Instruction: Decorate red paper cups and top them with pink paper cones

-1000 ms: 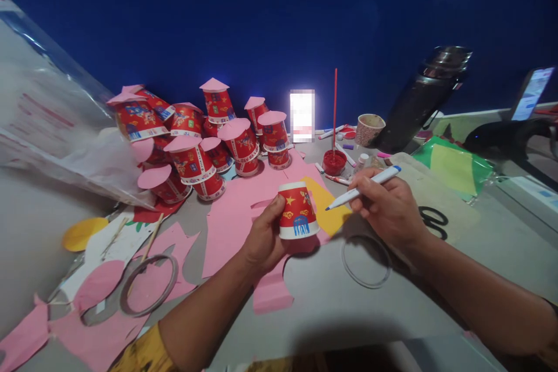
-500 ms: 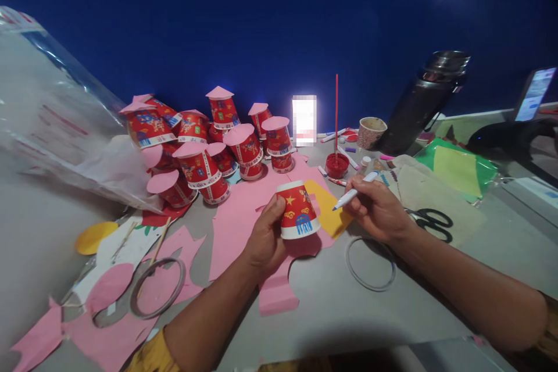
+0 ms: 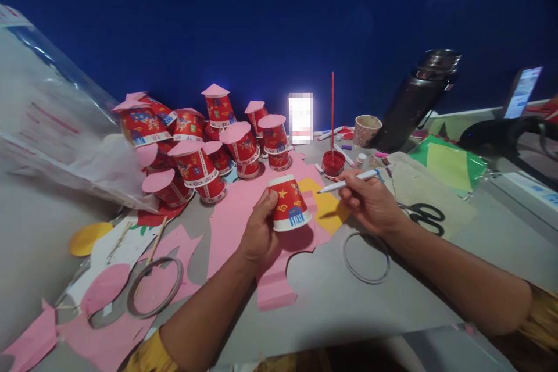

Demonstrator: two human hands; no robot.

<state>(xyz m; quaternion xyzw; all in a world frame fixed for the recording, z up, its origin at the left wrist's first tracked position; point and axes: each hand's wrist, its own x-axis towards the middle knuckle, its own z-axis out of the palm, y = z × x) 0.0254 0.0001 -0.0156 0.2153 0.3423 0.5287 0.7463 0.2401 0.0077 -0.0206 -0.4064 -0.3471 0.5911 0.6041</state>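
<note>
My left hand (image 3: pixel 260 226) is closed around a red paper cup (image 3: pixel 289 204), held upside down with its white rim at the bottom. A gold star, gold clouds and a blue drawing show on the cup's side. In my right hand (image 3: pixel 368 200) is a white marker (image 3: pixel 344 183) with a blue tip, pointing left toward the cup but apart from it. Pink paper (image 3: pixel 235 226) lies under the cup, with a yellow paper piece (image 3: pixel 329 212) between my hands. Several red cups with pink cone tops (image 3: pixel 239 142) are stacked behind on the left.
A jar of red paint (image 3: pixel 333 163) with an upright stick stands behind my right hand. To the right are scissors (image 3: pixel 422 212) and a black flask (image 3: pixel 414 99). Tape rings (image 3: pixel 155 286) and pink scraps lie front left; another ring (image 3: pixel 365 279) is below my right hand.
The marker has turned from pointing down-left to nearly level, its tip now higher and further left. The whole view has shifted slightly; the cup stays in my left hand.
</note>
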